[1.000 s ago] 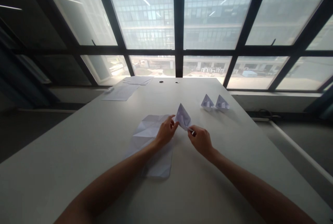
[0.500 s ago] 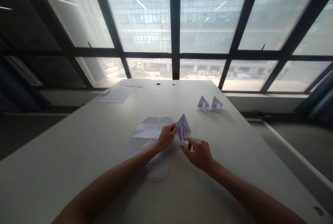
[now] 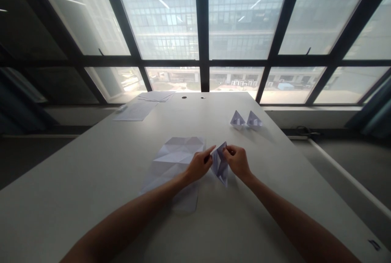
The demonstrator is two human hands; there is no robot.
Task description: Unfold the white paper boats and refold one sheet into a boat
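You hold a small folded white paper shape [image 3: 220, 165], diamond-like and creased down the middle, between both hands just above the pale grey table [image 3: 91, 173]; your left hand [image 3: 198, 166] pinches its left edge between thumb and forefinger, and your right hand [image 3: 238, 161] is closed on its upper right corner, apparently so that the two sides can be drawn apart. Its long axis runs nearly upright, tilted a little; the lower tip points down toward you, the upper tip toward the window. Just left of it lies a creased, unfolded white sheet [image 3: 174, 161], flat on the table; well apart to the right stand two small white paper boats [image 3: 246, 119], side by side; loose white sheets [image 3: 134, 111] lie at the far left edge.
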